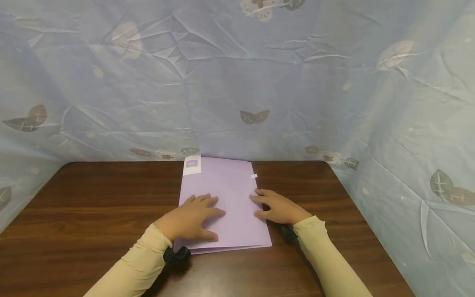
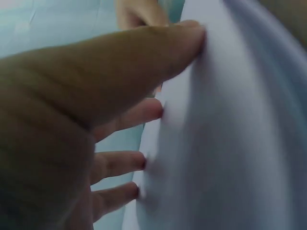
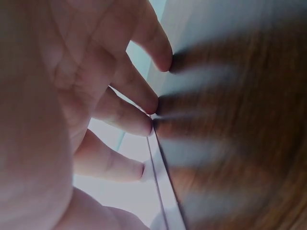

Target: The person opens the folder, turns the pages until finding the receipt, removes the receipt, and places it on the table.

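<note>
A light purple paper folder (image 1: 233, 181) lies closed on the table, with a white label (image 1: 191, 165) at its far left corner and a small white tab (image 1: 254, 176) on its right edge. My left hand (image 1: 193, 218) rests on the folder's left part, fingers spread; the left wrist view shows its thumb (image 2: 158, 52) and fingertips touching the cover. At the folder's right edge is my right hand (image 1: 280, 206). In the right wrist view some of its fingers (image 3: 129, 110) touch the folder's edge and others the wood beside it.
The dark brown wooden table (image 1: 104, 198) extends to both sides of the folder. A pale blue leaf-patterned cloth (image 1: 222, 90) hangs behind the table and along its sides. Black wrist devices (image 1: 176, 255) are worn under both wrists.
</note>
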The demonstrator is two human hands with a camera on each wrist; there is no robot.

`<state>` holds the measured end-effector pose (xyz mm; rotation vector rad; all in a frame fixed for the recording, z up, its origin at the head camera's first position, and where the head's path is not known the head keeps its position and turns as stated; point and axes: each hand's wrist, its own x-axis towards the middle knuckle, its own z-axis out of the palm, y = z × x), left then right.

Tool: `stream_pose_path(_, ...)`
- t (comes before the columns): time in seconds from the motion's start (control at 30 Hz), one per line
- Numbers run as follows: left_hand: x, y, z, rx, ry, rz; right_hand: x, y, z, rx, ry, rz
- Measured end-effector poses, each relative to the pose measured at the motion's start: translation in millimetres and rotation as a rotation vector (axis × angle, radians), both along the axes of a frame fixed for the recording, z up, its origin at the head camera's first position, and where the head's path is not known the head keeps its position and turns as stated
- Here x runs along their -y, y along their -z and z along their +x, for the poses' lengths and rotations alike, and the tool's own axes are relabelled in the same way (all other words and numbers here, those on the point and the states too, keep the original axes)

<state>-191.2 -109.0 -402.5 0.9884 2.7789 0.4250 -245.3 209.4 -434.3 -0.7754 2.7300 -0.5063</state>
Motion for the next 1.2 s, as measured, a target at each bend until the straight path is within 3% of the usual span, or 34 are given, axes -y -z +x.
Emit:
stream_pose_path(0.13, -21.9, 0.4, 7.9, -0.008, 0.027, -0.032, -0.3, -0.1, -0.7, 0.007, 0.004, -0.009)
stream_pose_path(0.3, -46.4, 2.9, 13.3, -0.084, 0.037, -0.061, -2.6, 0.1, -2.1, 0.016, -0.004, -0.018)
stream_pose_path(0.6, -83.4, 8.6, 18.8, -0.174, -0.051, -0.134, -5.5, -1.0, -2.6, 0.005, -0.042, -0.073)
stream_pose_path(0.8, -103.2, 10.0, 22.0, -0.237, -0.063, -0.203, -4.3, -2.8, -0.8, -0.007, -0.044, -0.072)
stream_pose_path(1.2, -117.4, 9.1, 23.3, -0.296, -0.071, -0.222, -3.8, -4.2, -1.4, 0.005, -0.036, -0.04)
